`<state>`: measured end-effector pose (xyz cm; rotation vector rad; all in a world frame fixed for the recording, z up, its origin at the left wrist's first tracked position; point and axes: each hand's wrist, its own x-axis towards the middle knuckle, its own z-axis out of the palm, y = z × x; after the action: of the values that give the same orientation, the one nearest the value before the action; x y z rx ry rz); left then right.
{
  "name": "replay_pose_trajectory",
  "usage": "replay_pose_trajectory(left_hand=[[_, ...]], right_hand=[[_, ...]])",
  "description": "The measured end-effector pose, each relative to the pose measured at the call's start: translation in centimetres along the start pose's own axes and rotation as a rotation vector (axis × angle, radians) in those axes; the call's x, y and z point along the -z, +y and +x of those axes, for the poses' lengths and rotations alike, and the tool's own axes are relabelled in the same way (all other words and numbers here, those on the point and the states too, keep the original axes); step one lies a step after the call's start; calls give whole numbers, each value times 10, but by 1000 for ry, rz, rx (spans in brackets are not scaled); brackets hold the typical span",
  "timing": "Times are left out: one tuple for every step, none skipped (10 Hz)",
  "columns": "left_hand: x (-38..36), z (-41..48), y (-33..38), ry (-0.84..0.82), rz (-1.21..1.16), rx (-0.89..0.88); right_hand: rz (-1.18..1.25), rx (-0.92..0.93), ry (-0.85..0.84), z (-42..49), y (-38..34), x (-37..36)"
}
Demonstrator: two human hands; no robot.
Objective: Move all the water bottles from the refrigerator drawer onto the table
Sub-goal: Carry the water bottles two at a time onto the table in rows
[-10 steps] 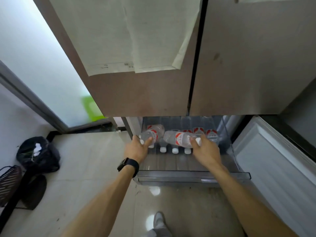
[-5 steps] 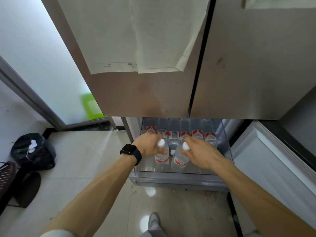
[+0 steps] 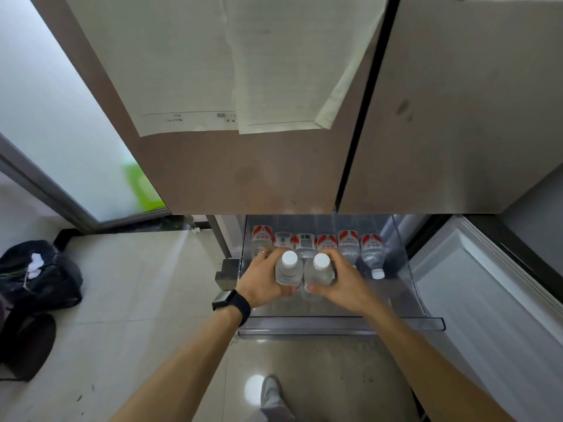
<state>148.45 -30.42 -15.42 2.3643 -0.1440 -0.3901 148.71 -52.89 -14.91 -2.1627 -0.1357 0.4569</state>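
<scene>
A clear refrigerator drawer (image 3: 341, 324) is pulled out below the closed upper doors. Several water bottles (image 3: 372, 252) with red-and-white labels and white caps lie in a row at its back. My left hand (image 3: 262, 284), with a black watch on the wrist, grips one bottle (image 3: 288, 269) upright, cap toward me. My right hand (image 3: 344, 283) grips a second bottle (image 3: 319, 271) right beside it. Both held bottles are above the middle of the drawer, almost touching each other. The table is out of view.
The open lower refrigerator door (image 3: 487, 300) stands to the right of the drawer. Papers (image 3: 231, 71) hang on the upper door. A black bag (image 3: 39, 275) and dark objects lie on the tiled floor at left. My shoe (image 3: 272, 391) is below the drawer.
Both hands picked a lying bottle from the row, turned it upright and lifted it toward me. The two bottles have come together above the drawer's middle.
</scene>
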Motion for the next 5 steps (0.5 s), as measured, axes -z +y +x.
replay_pose_trajectory(left_hand=[[-5, 8, -4, -51, -96, 8], [-11, 20, -7, -84, -60, 4], [-11, 27, -8, -78, -1, -17], [-11, 30, -14, -89, 2, -46], [-9, 31, -15, -100, 27, -72]], right_hand=[[49, -21, 14, 9, 6, -18], [26, -44, 97, 22, 17, -35], [-25, -120, 114, 13, 1, -27], [-54, -108, 149, 15, 10, -31], [-63, -111, 171, 13, 6, -34]])
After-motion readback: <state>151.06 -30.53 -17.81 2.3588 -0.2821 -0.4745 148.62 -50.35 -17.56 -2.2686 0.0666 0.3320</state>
